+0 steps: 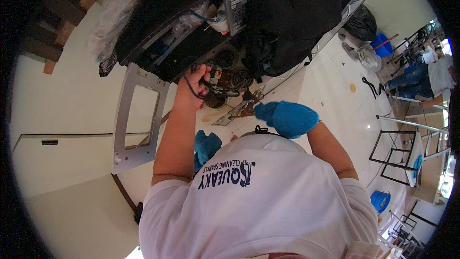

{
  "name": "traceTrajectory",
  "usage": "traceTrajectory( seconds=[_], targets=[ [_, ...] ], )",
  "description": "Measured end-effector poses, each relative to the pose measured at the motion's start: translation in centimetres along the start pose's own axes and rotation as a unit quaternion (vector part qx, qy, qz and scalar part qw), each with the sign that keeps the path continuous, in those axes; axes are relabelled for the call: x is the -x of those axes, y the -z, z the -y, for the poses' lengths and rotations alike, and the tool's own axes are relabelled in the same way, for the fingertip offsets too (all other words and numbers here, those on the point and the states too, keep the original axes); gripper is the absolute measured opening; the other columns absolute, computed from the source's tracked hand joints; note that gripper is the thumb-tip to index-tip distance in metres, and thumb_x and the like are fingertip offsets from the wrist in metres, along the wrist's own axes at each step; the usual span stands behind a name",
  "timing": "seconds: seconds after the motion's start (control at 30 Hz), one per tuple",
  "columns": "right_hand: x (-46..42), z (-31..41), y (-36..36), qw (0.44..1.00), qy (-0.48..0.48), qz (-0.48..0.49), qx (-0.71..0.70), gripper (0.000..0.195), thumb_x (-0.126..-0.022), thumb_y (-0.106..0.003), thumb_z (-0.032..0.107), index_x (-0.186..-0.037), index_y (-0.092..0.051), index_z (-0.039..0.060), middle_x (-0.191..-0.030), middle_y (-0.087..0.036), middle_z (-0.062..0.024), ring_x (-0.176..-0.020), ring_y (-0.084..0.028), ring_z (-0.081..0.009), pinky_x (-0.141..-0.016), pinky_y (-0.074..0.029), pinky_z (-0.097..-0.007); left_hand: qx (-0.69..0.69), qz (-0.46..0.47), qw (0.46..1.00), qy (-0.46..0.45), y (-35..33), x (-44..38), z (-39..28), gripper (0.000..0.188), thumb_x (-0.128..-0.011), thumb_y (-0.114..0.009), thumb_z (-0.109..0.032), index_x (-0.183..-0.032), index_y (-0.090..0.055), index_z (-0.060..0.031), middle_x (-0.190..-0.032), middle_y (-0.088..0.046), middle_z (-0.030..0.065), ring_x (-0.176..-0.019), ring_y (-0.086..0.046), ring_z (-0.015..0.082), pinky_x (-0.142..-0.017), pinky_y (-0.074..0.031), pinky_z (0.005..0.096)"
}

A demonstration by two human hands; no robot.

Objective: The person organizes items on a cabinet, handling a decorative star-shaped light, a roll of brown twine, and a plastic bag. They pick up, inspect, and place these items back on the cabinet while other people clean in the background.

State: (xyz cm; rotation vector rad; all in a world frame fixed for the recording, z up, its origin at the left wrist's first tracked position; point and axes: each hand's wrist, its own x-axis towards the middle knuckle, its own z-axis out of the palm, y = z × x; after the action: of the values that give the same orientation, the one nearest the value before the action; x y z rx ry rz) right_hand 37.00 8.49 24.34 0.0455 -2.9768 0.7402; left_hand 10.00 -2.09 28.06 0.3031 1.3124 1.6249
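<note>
My left hand (198, 82) is closed around a loop of black cable (222, 91) below the front edge of a dark microwave oven (172, 54). Dark round coils (241, 78) and other cluttered items lie just to the right of that hand. A blue cloth mitt or wrapped cloth (294, 118) covers my right hand (284, 117), so its fingers are hidden. That hand is beside a brown, worn-looking object (246, 109); whether they touch is not clear. Another blue cloth (206, 147) hangs near my waist, left of my white shirt.
The microwave's grey door (120, 133) stands open at left; plastic bags (187, 21) are inside. A black bag (294, 21) lies at upper right. On the tiled floor are a blue bucket (381, 45), a black strap (373, 88) and metal-framed furniture (395, 158). Another person (427, 75) is at far right.
</note>
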Motion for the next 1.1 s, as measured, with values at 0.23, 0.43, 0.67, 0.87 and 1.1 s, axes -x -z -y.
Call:
traceTrajectory(
  seconds=[0.23,0.43,0.67,0.87,1.1],
  targets=[
    [1.7,-2.2,3.2,0.962,-0.256,-0.095,0.009,0.04,-0.06,-0.059,0.018,-0.097,-0.055,0.0025,-0.09,-0.056,-0.0152,-0.088,-0.051,-0.0284,-0.084,-0.034,-0.0408,0.111,0.096,0.989,0.008,1.7,0.4,-0.9,0.02,-0.078,-0.058,-0.028,-0.082,-0.056,-0.0079,-0.065,-0.05,-0.0005,-0.04,-0.032,0.0061,-0.039,-0.031,0.0206],
    [-3.2,-0.4,4.6,0.927,-0.117,-0.051,0.351,0.028,-0.056,-0.058,0.017,-0.081,-0.057,0.0041,-0.079,-0.053,-0.0128,-0.069,-0.049,-0.0259,-0.066,-0.031,-0.0382,0.125,0.131,0.983,0.036,0.2,0.9,-1.2,0.022,-0.079,-0.057,-0.029,-0.087,-0.057,-0.0089,-0.067,-0.051,-0.0003,-0.041,-0.034,0.0057,-0.04,-0.032,0.02],
    [-8.4,6.1,8.6,0.983,-0.037,-0.133,-0.118,0.046,-0.052,-0.07,0.032,-0.085,-0.056,0.0038,-0.09,-0.055,-0.0147,-0.081,-0.052,-0.0314,-0.077,-0.041,-0.0334,0.086,0.147,0.984,0.051,-1.7,1.3,-0.2,0.033,-0.078,-0.056,-0.035,-0.095,-0.055,-0.0067,-0.068,-0.052,0.001,-0.042,-0.035,0.0054,-0.04,-0.032,0.0199],
    [-6.1,1.9,6.4,0.987,-0.053,-0.045,0.147,0.027,-0.058,-0.064,0.027,-0.073,-0.059,0.0054,-0.083,-0.056,-0.0127,-0.075,-0.053,-0.0292,-0.069,-0.045,-0.0355,-0.043,0.14,0.986,0.079,-0.2,2.9,-2.2,0.035,-0.078,-0.058,-0.032,-0.095,-0.053,-0.0022,-0.062,-0.051,0.0025,-0.039,-0.033,0.0054,-0.037,-0.029,0.0194],
    [-4.3,0.8,5.1,0.986,-0.066,-0.094,0.125,0.016,-0.062,-0.056,0.025,-0.071,-0.06,0.0121,-0.074,-0.057,-0.0135,-0.07,-0.055,-0.0289,-0.064,-0.046,-0.0394,-0.011,0.118,0.992,0.04,0.9,3.4,-2.0,0.031,-0.075,-0.061,-0.031,-0.09,-0.055,-0.0055,-0.058,-0.048,0.0007,-0.038,-0.033,0.0049,-0.034,-0.027,0.0186]
  ],
)
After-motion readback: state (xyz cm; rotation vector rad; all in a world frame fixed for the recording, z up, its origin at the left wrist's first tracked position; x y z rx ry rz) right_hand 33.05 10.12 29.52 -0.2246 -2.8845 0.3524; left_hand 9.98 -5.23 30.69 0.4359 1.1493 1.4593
